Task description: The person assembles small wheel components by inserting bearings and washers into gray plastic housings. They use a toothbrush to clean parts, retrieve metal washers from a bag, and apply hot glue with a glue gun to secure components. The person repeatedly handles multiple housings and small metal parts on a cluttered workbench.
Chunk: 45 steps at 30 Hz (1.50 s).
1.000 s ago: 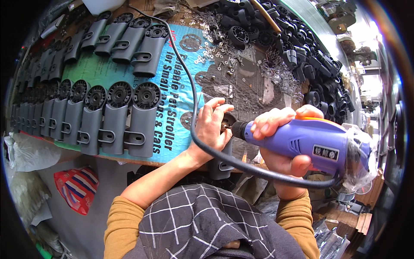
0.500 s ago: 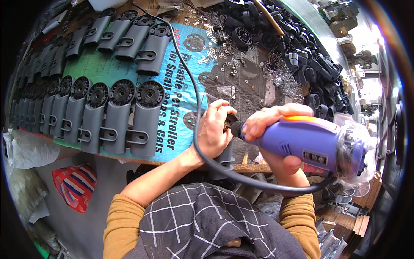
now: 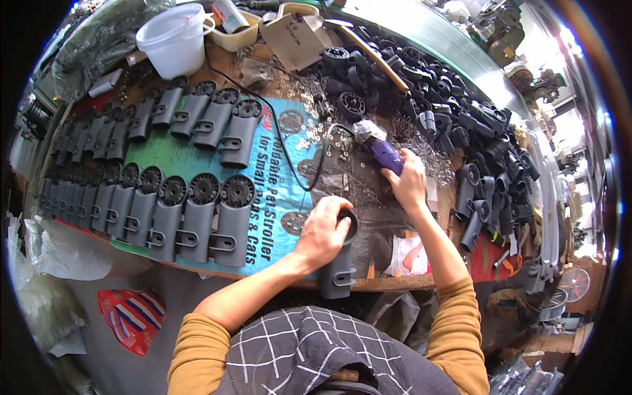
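Note:
My left hand [image 3: 321, 232] is closed round the round head of a grey plastic tube-like part [image 3: 336, 271]. The part's slotted lower end juts over the table's front edge. Farther out, my right hand [image 3: 409, 179] grips the near end of a purple electric screwdriver [image 3: 384, 155], whose plastic-wrapped end points away from me toward the loose hardware. The screwdriver's tip is hidden by the hand. From its far end a black cable [image 3: 289, 164] loops across the blue printed sheet [image 3: 280, 220]. Finished-looking grey parts [image 3: 197, 220] with black ribbed wheel-like discs stand in two rows at left.
Black plastic parts [image 3: 484, 178] are heaped along the right and back. Small nuts [image 3: 306, 135] and springs lie scattered mid-table. A white bucket [image 3: 172, 43], a cream tub [image 3: 236, 38] and a cardboard piece [image 3: 293, 43] stand at the back. A wooden stick [image 3: 375, 56] crosses the heap.
The screwdriver has moved from above the grey part out to the far middle of the table, turned about, in my right hand. My left hand stays on the part. The view has shifted.

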### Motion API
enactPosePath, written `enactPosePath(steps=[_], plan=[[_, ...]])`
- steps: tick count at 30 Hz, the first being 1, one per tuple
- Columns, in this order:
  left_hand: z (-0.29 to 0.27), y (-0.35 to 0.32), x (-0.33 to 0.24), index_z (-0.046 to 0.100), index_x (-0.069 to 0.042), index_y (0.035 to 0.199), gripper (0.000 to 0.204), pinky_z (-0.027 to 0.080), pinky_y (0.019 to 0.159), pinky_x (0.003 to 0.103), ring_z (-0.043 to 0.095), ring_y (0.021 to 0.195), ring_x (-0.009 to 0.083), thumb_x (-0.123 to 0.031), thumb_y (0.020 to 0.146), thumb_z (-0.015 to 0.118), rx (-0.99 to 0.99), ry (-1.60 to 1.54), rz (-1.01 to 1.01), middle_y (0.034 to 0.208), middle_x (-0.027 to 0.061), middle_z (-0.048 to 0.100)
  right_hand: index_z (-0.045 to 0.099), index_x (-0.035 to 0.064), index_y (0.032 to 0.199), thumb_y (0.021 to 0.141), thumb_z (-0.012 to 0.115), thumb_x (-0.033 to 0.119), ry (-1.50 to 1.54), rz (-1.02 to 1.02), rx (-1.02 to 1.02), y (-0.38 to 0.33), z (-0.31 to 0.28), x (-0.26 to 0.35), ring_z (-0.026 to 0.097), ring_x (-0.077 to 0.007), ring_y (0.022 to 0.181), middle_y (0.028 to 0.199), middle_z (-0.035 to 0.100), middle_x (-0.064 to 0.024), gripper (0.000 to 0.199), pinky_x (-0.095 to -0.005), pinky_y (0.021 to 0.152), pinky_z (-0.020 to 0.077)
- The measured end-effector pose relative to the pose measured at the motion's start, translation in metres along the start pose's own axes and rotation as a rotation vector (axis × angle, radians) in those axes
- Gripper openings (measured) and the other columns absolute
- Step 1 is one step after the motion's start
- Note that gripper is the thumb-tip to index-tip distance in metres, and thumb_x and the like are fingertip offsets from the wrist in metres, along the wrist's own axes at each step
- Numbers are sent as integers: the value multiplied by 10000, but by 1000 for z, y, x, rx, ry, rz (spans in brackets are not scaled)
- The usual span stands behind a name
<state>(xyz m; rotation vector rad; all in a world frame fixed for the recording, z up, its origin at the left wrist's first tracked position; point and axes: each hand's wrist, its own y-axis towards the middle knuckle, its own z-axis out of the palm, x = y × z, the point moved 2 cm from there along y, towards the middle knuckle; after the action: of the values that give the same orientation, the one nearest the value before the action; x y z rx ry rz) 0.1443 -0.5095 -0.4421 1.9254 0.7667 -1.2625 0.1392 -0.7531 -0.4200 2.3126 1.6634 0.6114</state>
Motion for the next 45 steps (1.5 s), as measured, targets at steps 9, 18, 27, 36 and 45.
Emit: enactPosePath(steps=[9,18,27,36,45], plan=[[5,83,-61,523,-29,1214,472,291,1079,464,396,1265,364,-404,939,606,-262,39,391,1277,212,446,519,41,1243,877,714,303,1370,527,400,-52,-60,13,613,-136,930,1041,630,-30,491,-287,843,502],[-158,118,51,429,-62,1177,630,458,929,473,527,1076,387,-299,714,785,-200,896,-198,1184,185,447,561,34,1220,888,698,389,1325,887,-607,114,-125,-253,610,-195,864,883,606,-72,505,-316,828,519],[-167,121,-5,460,-61,1160,571,421,966,396,469,1085,319,-191,656,695,-223,681,-255,1165,185,433,688,28,830,797,726,157,366,-124,90,109,-9,-83,609,-192,753,779,629,-83,138,-317,699,489],[-21,3,-46,450,-77,1213,571,321,1050,490,369,1207,398,-186,736,744,303,236,-83,1252,202,357,710,92,841,739,735,212,-136,-75,411,128,43,-49,649,-321,922,890,688,-149,160,-420,824,513],[-8,6,-4,371,18,1380,923,320,1077,456,395,1230,376,-374,686,837,148,324,-7,1324,223,402,662,8,1054,832,684,5,676,-114,322,-29,-43,32,667,-131,859,967,680,-87,223,-260,760,548]])
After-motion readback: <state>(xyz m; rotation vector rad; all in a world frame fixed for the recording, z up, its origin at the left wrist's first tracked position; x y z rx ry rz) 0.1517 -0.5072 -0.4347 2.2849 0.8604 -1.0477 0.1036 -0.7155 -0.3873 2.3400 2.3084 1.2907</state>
